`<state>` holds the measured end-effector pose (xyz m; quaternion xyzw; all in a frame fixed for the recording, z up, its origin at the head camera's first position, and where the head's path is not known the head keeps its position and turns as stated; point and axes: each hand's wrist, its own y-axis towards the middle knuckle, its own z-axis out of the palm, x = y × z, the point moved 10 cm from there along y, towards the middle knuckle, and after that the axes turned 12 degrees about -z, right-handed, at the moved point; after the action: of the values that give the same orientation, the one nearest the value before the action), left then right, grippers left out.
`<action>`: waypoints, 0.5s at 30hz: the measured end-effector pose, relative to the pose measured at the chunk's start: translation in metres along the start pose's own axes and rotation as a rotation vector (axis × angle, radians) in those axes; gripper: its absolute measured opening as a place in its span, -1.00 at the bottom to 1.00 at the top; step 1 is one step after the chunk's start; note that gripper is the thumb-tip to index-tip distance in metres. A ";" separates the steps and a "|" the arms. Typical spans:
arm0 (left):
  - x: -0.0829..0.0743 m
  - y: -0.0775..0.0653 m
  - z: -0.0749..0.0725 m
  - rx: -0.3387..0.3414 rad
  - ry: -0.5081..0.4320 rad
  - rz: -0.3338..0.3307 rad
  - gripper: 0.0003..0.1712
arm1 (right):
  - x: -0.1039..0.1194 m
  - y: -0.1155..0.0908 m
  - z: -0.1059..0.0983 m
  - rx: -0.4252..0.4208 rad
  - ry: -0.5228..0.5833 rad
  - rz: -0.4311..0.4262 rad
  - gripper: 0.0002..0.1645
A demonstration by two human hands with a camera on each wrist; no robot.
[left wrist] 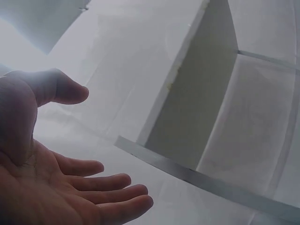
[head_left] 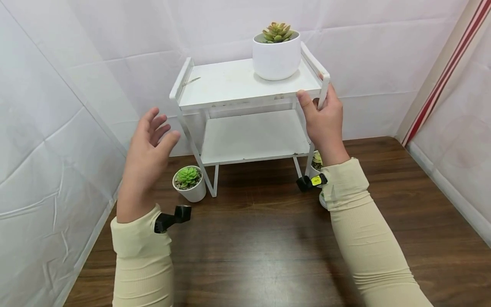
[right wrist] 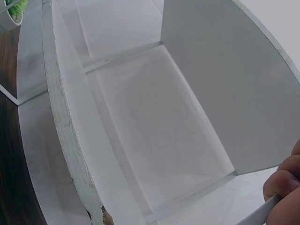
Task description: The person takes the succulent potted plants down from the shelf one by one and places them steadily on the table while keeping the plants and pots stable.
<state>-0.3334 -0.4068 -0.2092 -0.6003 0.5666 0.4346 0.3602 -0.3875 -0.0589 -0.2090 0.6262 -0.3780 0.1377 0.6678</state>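
Note:
A white two-tier shelf (head_left: 222, 83) stands on the wooden table, its paint chipped along the front edges. My right hand (head_left: 326, 119) grips the front right upright just under the top board, thumb at the board's edge. In the right wrist view, curled fingers (right wrist: 283, 180) wrap the white frame. My left hand (head_left: 147, 149) is held in the air left of the shelf, fingers spread and apart from the frame; the left wrist view shows its palm with nothing in it. On the top board, towards the right, sits a white round pot (head_left: 277, 57) with a reddish-green succulent (head_left: 278, 33).
A small white pot (head_left: 193, 191) with a green succulent stands by the shelf's front left leg. Another small potted plant (head_left: 316, 162) is partly hidden behind the right wrist. White sheeting (head_left: 230, 25) hangs behind and beside the brown table (head_left: 245, 243).

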 end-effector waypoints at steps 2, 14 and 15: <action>-0.005 -0.003 -0.001 -0.001 -0.009 0.019 -0.17 | 0.000 0.000 0.000 -0.002 0.003 -0.002 -0.28; -0.027 -0.010 0.001 0.053 -0.170 0.128 -0.19 | 0.000 -0.001 0.001 -0.007 -0.004 0.006 -0.29; -0.029 -0.010 0.001 0.056 -0.180 0.133 -0.20 | 0.000 -0.001 0.001 -0.006 -0.004 0.009 -0.29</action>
<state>-0.3230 -0.3941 -0.1832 -0.5096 0.5824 0.4937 0.3967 -0.3872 -0.0605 -0.2096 0.6230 -0.3824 0.1381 0.6683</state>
